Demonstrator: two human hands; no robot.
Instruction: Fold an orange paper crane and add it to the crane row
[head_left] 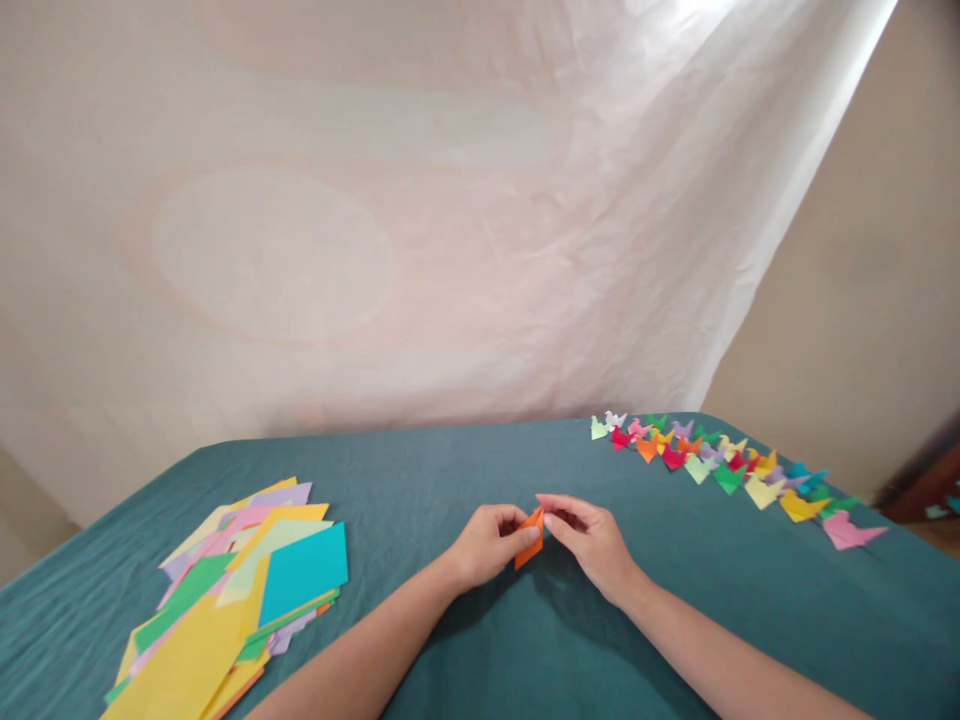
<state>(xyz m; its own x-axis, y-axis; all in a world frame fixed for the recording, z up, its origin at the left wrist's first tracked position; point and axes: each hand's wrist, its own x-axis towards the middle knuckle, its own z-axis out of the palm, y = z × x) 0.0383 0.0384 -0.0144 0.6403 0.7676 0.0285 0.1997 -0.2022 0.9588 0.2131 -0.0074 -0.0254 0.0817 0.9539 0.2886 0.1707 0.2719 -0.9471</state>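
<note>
A small piece of folded orange origami paper (pixel 529 545) is held between my hands, just above the table's middle. My left hand (pixel 491 545) grips its left side, with the thumb lying across the front face. At the upper right tip of the paper, the thumb and forefinger of my right hand (pixel 589 540) are pinched together. The fingertips cover part of the folds there, so the exact shape of that corner is hidden.
A spread pile of coloured paper sheets (pixel 304 575) lies at the left on the dark green tablecloth (pixel 420 470). Rows of small folded paper birds (pixel 765 490) stand along the right edge. Behind the table hangs a pale cloth (pixel 450 250).
</note>
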